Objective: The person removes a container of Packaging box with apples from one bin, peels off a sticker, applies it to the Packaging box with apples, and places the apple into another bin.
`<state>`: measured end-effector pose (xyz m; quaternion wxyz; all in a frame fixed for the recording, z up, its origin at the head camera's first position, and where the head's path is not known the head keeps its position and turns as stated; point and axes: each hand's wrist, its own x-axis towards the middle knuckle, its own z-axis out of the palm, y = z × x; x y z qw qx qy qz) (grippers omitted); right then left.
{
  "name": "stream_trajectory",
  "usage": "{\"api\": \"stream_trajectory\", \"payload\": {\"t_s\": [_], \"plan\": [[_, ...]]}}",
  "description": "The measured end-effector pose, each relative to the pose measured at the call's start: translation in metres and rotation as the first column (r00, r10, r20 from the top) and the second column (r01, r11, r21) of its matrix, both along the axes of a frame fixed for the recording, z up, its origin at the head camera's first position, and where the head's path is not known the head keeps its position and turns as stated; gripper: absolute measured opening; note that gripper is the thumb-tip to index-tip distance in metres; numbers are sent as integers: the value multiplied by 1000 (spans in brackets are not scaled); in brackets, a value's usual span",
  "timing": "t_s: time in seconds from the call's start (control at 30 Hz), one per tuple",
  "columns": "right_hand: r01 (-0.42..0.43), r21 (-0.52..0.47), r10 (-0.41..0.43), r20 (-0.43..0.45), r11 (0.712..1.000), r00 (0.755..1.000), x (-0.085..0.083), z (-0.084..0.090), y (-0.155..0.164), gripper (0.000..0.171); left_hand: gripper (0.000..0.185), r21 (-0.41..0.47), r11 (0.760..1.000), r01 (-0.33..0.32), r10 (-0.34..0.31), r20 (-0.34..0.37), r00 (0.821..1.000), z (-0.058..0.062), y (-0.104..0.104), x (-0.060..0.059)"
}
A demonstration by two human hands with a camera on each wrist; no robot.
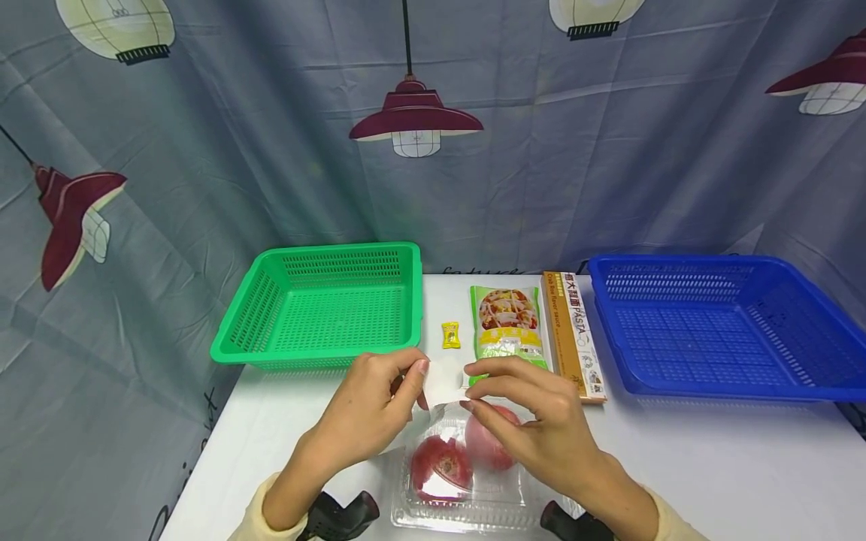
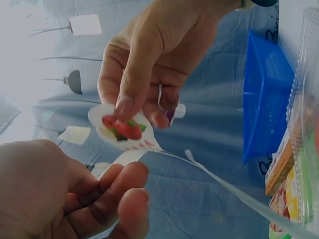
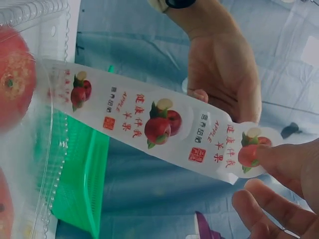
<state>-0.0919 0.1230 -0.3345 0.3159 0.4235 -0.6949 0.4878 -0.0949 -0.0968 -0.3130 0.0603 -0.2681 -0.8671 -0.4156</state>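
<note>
A white strip of apple labels, printed with red apples and Chinese lettering, stretches between both hands above a clear plastic box. My left hand pinches the strip between thumb and fingers. At the strip's end, my right hand pinches a rounded label, its thumb over the printed apples. That label's curved edge sticks out past the backing in the right wrist view. Under the hands, the lidded box holds two red apples, one at left and one partly behind the right fingers.
A green basket stands at back left, a blue basket at back right. Between them lie a small yellow packet, a green food bag and a brown-and-white pasta box. Grey curtains hang behind the white table.
</note>
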Motion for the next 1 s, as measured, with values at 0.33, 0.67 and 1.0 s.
{"api": "stream_trajectory", "payload": {"t_s": [0.33,0.67,1.0], "plan": [[-9,-70,8,-17,998,1000,2,2,4,14,30,115,992,-61,60,11,998,0,-15,-1],[33,-94,-34,-8,995,999,1,1,10,8,28,293,945,-148,145,32,989,1,-37,1],[88,-43,-84,77,995,994,-2,-13,20,11,32,570,767,-295,287,106,952,-19,-71,4]]}}
